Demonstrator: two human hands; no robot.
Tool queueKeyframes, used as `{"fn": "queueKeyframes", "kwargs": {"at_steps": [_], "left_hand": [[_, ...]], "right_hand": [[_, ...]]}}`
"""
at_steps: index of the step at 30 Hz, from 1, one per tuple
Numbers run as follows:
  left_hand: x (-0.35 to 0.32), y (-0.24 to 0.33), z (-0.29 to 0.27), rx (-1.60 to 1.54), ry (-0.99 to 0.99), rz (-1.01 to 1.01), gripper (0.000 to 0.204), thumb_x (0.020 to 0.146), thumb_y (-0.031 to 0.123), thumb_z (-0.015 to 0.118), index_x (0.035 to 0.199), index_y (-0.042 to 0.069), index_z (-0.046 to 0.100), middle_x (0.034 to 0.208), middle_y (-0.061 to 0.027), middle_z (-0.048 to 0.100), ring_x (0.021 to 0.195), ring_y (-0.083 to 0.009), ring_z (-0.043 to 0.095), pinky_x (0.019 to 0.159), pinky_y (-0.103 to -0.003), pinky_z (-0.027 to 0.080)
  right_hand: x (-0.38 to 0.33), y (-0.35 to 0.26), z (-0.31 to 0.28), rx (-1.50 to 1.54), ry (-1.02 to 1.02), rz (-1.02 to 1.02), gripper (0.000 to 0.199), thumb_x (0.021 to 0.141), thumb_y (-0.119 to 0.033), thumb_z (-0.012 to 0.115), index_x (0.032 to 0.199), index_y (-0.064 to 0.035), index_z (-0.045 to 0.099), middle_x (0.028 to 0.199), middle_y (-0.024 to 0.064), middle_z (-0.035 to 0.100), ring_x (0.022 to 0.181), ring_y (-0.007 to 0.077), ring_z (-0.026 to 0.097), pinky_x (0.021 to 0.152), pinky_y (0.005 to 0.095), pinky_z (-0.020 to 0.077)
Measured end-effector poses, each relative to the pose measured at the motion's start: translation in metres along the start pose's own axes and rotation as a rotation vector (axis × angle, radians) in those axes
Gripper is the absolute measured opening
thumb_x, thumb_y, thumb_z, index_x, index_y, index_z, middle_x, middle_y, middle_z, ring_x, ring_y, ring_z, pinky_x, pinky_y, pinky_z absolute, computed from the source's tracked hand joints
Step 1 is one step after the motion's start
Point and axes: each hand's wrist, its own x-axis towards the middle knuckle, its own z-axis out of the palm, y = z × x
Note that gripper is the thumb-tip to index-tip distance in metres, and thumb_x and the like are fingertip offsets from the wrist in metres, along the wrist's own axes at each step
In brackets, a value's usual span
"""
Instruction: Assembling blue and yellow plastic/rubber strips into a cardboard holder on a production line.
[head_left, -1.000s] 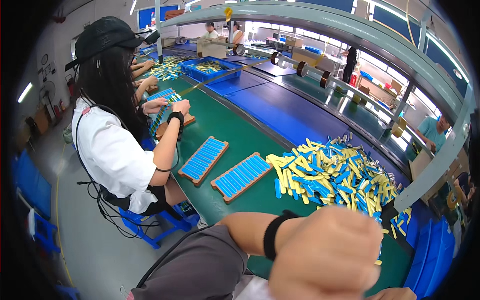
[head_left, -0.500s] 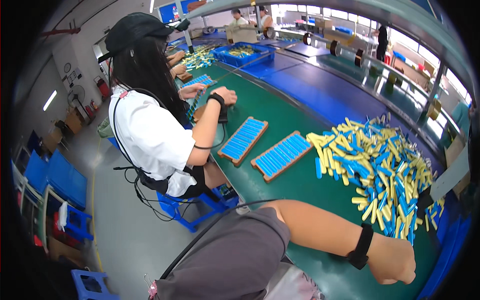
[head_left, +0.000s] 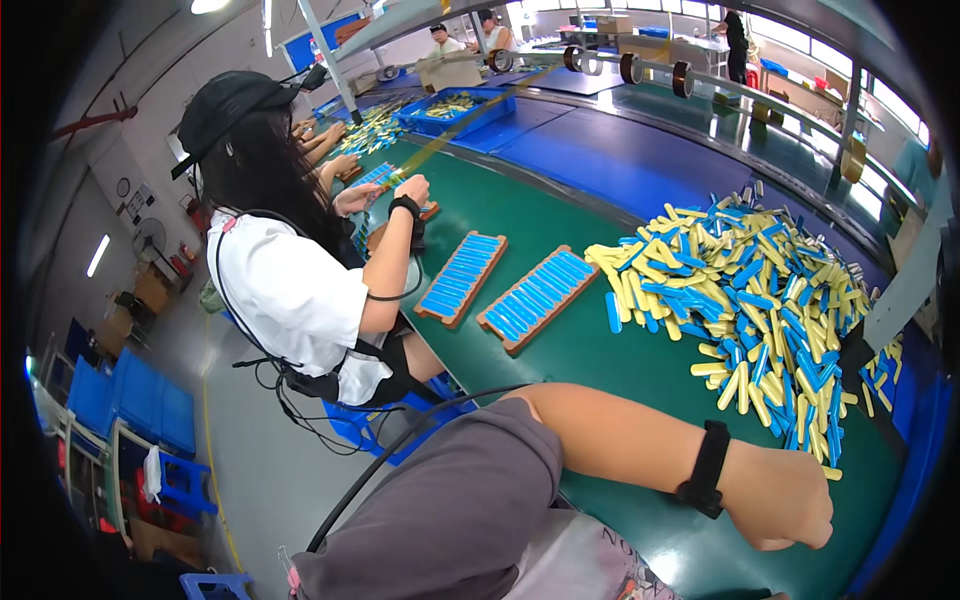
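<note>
My left hand, a black strap round its wrist, is curled closed low over the green work surface. Its back faces up and the fingertips are hidden, so what they hold, if anything, cannot be seen. Just beyond it spreads a big heap of small flat blue and yellow strips with rounded ends; the nearest strips lie close to the knuckles. Left of the heap, two brown slotted trays hold rows of blue strips. My right hand is out of view.
At my left a seated person in a white shirt works at the same bench, hands on a yellowish band. A blue crate stands farther along. Rolls hang on a metal rail above. A black cable passes my sleeve.
The whole view has shifted slightly, with bench, trays and heap now a little higher and further left. My left hand stays closed near the heap. The neighbour's yellowish band shows more plainly.
</note>
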Motion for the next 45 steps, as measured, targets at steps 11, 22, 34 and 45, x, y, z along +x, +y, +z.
{"fn": "queueKeyframes", "kwargs": {"at_steps": [11, 22, 34, 45], "left_hand": [[-0.001, 0.002, -0.005, -0.096, -0.008, -0.021, 0.017, 0.070, 0.009, 0.059, 0.086, 0.008, 0.067, 0.066, -0.0069, 0.060, 0.065, -0.0293, 0.061, 0.055, -0.041, 0.046], [-0.001, 0.003, -0.017, -0.193, -0.006, 0.034, 0.020, 0.069, 0.005, 0.057, 0.089, 0.004, 0.054, 0.086, -0.0126, 0.051, 0.086, -0.0331, 0.054, 0.070, -0.041, 0.046], [-0.025, -0.033, -0.059, 0.193, -0.451, -0.372, 0.035, 0.078, 0.009, 0.065, 0.113, 0.005, 0.059, 0.128, -0.0118, 0.055, 0.121, -0.0278, 0.050, 0.095, -0.043, 0.040], [-0.089, -0.019, -0.083, 0.495, -0.618, -0.687, 0.068, 0.076, 0.026, 0.075, 0.134, 0.005, 0.045, 0.143, -0.0202, 0.037, 0.135, -0.0355, 0.034, 0.105, -0.049, 0.035]], "right_hand": [[0.013, -0.008, -0.030, -0.053, -0.221, -0.045, 0.021, 0.088, -0.012, 0.055, 0.077, 0.0049, 0.062, 0.077, 0.0212, 0.062, 0.066, 0.0305, 0.061, 0.060, 0.0408, 0.0458], [0.040, -0.050, -0.029, -0.137, -0.363, 0.051, 0.022, 0.087, -0.012, 0.053, 0.075, 0.0037, 0.062, 0.074, 0.0203, 0.061, 0.066, 0.0312, 0.061, 0.060, 0.0410, 0.0453], [0.081, -0.091, -0.005, -0.320, -0.415, 0.510, 0.015, 0.084, -0.008, 0.056, 0.073, 0.0018, 0.059, 0.070, 0.0125, 0.058, 0.061, 0.0223, 0.056, 0.052, 0.0314, 0.0426], [-0.067, -0.064, 0.013, -1.172, 0.166, 2.207, 0.020, 0.072, -0.019, 0.073, 0.075, -0.0022, 0.063, 0.072, 0.0136, 0.064, 0.073, 0.0323, 0.063, 0.063, 0.0411, 0.0486]]}}
